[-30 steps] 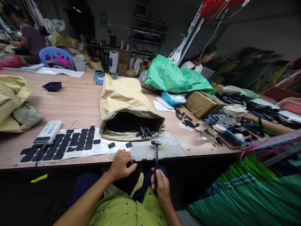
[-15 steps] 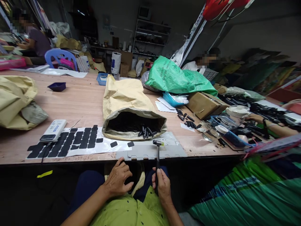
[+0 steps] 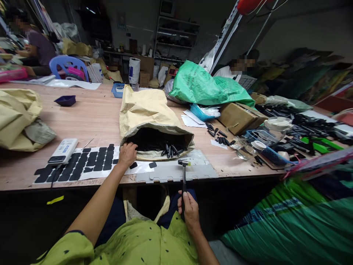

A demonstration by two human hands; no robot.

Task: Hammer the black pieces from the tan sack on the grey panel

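Note:
My right hand (image 3: 189, 209) is closed round the dark handle of a small hammer (image 3: 184, 176). The hammer stands nearly upright, its head with a yellow-green tip over the table's front edge. At the left corner of a yellowish woven sack (image 3: 150, 106), my left hand (image 3: 127, 154) has its fingers curled over the rim; the fingertips are partly hidden. The sack lies on its side with its mouth facing me. Several slim black pieces (image 3: 171, 150) show in the opening, and its inside is dark. Under the sack's front lies a flat grey board (image 3: 176, 174).
A white sheet with black rounded stickers (image 3: 96, 160) and a white box-shaped device (image 3: 63, 151) lie left. A cardboard box (image 3: 238, 117), green sack (image 3: 204, 86), clear jar (image 3: 277, 129) and loose black pieces (image 3: 223, 141) are right. Two people sit farther off.
My left hand has moved from above my lap forward to the sack's left corner. My right hand still holds the hammer in about the same place. A co-worker's arm at right has left view.

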